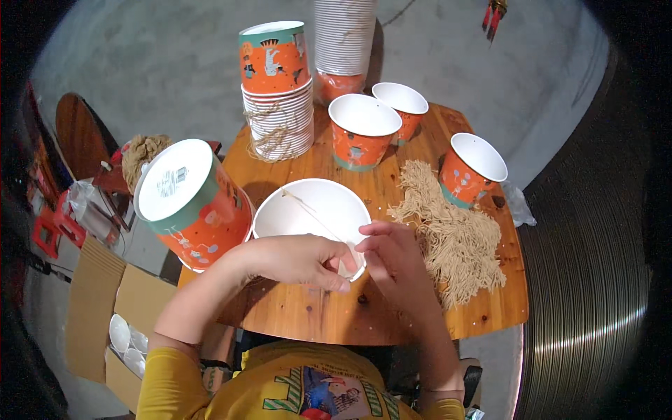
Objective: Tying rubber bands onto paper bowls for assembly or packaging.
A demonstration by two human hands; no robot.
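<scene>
In front of me an open paper bucket (297, 203) shows its white inside. A thin string (308, 210) runs from its far-left rim across to the near-right side. My left hand (304, 260) is closed over the near-right rim, fingers curled inside and thumb outside; whether it also pinches the string's end I cannot tell. At the outer right of that rim is my right hand (393, 262), its fingers bent and apart, holding nothing visible. Beside it spreads a pile of cut beige strings (458, 241).
An upturned orange bucket (203, 224) stands left on the wooden table (322, 315). Behind are a bucket stack (278, 115) with strings on it, a taller stack (344, 42), and three upright buckets (360, 133). A cardboard box (129, 301) sits lower left.
</scene>
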